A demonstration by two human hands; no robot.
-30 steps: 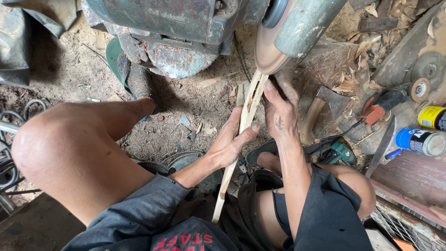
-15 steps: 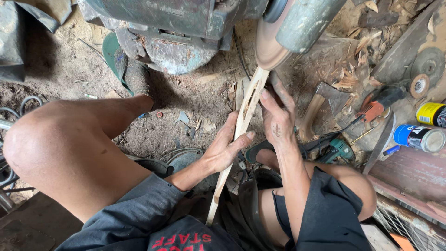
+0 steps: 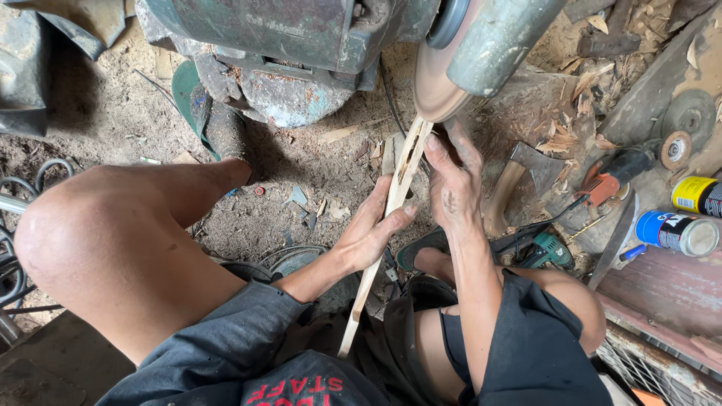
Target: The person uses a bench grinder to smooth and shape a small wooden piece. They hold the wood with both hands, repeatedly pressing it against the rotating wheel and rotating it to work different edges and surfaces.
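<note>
A long thin wooden stick runs from my lap up to a round sanding disc on a green bench machine. Its top end touches the disc's lower edge. My left hand grips the stick at mid-length from the left. My right hand holds its upper part, fingers close under the disc. My bare left knee is raised at left, and my right thigh lies at right.
An axe lies on the dirt right of my hands. Further right are an orange-handled tool, a green power tool, two spray cans, grinding discs and wood chips. Cables coil at far left.
Both hands have kept their grip while the stick shifted slightly along the disc's edge. The view has drifted a little.
</note>
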